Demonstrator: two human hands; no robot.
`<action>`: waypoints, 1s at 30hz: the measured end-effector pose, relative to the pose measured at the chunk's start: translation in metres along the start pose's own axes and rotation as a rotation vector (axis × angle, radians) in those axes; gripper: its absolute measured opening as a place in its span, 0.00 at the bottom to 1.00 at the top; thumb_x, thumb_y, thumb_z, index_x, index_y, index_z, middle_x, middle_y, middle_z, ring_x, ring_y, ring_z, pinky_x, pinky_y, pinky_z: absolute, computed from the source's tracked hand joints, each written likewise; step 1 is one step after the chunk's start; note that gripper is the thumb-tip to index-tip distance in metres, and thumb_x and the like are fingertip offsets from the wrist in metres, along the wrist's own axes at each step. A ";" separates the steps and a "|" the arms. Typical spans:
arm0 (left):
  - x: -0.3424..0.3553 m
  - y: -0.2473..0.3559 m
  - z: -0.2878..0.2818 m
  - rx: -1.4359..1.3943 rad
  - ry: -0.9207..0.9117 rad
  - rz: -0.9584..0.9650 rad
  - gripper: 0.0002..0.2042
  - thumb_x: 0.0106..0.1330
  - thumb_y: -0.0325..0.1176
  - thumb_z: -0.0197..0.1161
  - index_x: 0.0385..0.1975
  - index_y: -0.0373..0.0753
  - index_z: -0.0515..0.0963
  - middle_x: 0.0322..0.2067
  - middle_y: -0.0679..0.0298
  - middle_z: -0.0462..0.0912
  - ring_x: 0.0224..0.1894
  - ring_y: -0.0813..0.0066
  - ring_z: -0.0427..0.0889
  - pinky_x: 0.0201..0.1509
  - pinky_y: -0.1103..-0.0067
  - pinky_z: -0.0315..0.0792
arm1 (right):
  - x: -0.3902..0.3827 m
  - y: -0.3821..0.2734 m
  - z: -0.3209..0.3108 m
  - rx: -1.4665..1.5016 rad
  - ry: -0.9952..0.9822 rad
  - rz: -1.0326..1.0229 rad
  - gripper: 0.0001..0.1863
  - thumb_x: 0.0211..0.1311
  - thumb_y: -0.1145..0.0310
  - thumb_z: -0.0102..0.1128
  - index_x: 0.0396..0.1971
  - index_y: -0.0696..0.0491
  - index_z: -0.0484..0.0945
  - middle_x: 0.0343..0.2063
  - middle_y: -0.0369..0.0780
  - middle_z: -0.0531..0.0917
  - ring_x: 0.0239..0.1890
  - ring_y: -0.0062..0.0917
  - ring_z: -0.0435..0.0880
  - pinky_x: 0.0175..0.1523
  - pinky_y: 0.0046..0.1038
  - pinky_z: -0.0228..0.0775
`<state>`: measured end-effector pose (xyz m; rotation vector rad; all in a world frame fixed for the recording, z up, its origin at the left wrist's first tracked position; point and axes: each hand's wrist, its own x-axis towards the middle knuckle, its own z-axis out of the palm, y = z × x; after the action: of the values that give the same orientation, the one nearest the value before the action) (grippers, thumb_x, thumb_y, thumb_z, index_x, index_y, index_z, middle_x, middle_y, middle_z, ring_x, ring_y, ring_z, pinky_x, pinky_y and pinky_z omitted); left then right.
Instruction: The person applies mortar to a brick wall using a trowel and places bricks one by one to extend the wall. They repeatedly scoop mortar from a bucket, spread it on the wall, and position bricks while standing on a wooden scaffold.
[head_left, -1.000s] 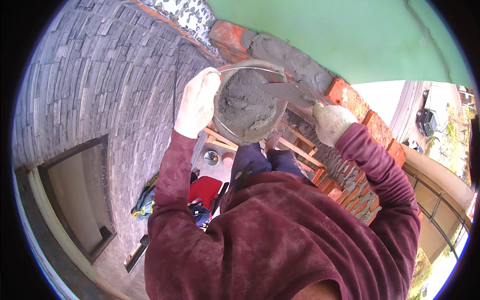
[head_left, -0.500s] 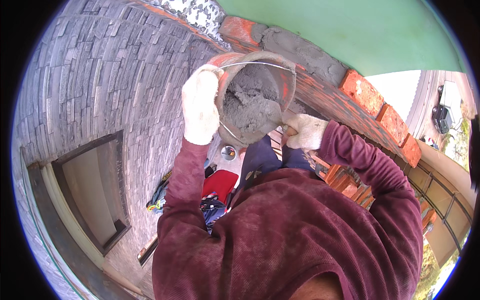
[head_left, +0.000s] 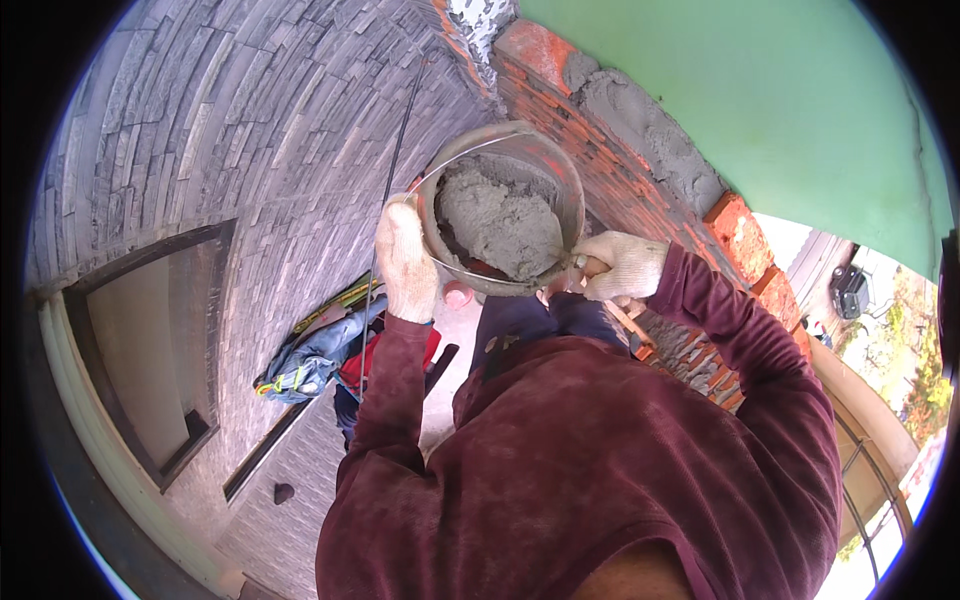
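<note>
A bucket (head_left: 430,226) with a thin wire handle is held up before my chest, its mouth facing me. My left hand (head_left: 406,262), in a whitish work glove, grips its left side, the fingertips partly hidden behind it. My right hand (head_left: 625,266), gloved too, closes round the trowel handle (head_left: 592,266) at the bucket's right lower rim. The trowel's blade is inside the bucket, buried under a heap of wet grey mortar (head_left: 500,222). Beyond the bucket runs a low brick wall (head_left: 600,135) whose top carries a bed of mortar (head_left: 655,140).
Loose red bricks (head_left: 740,238) sit along the wall top at right. A green surface (head_left: 740,90) lies past the wall. Grey stone cladding (head_left: 200,130) with a window opening (head_left: 150,350) rises at left. Clothes (head_left: 320,350) and stacked bricks (head_left: 690,350) are below.
The mortar in the bucket has been gathered into a larger heap over the trowel. The bucket sits slightly lower, and the view has turned, bringing more of the clothes below into sight.
</note>
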<state>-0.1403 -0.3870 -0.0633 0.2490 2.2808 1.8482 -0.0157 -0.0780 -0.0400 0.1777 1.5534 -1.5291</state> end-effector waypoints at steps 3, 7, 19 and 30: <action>0.000 -0.026 -0.010 -0.053 0.087 -0.059 0.24 0.85 0.52 0.46 0.47 0.34 0.78 0.45 0.62 0.79 0.47 0.74 0.76 0.54 0.72 0.73 | -0.007 -0.010 -0.013 -0.003 0.055 0.033 0.12 0.59 0.73 0.63 0.42 0.58 0.78 0.18 0.31 0.77 0.15 0.16 0.75 0.18 0.22 0.69; 0.006 -0.061 -0.027 -0.174 0.137 -0.164 0.25 0.86 0.54 0.44 0.44 0.35 0.76 0.42 0.65 0.77 0.47 0.76 0.74 0.53 0.71 0.71 | -0.028 -0.018 -0.036 0.162 0.094 0.117 0.11 0.61 0.72 0.68 0.41 0.58 0.78 0.17 0.31 0.76 0.15 0.16 0.75 0.19 0.24 0.68; -0.001 -0.093 -0.088 0.031 0.290 -0.396 0.29 0.83 0.59 0.44 0.47 0.35 0.76 0.42 0.64 0.78 0.45 0.75 0.77 0.49 0.75 0.75 | 0.186 -0.003 -0.203 -0.889 1.192 0.101 0.19 0.68 0.63 0.57 0.51 0.60 0.74 0.42 0.57 0.88 0.45 0.53 0.88 0.52 0.52 0.80; -0.030 -0.118 -0.106 -0.120 0.459 -0.507 0.29 0.81 0.64 0.47 0.47 0.40 0.76 0.36 0.69 0.81 0.30 0.83 0.78 0.27 0.83 0.73 | 0.145 0.013 -0.207 -0.816 0.993 0.041 0.24 0.73 0.51 0.49 0.46 0.59 0.79 0.36 0.61 0.86 0.44 0.58 0.86 0.54 0.54 0.76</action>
<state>-0.1392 -0.5192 -0.1556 -0.7741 2.1872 1.8769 -0.1908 0.0311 -0.1868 0.5353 2.7912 -0.6298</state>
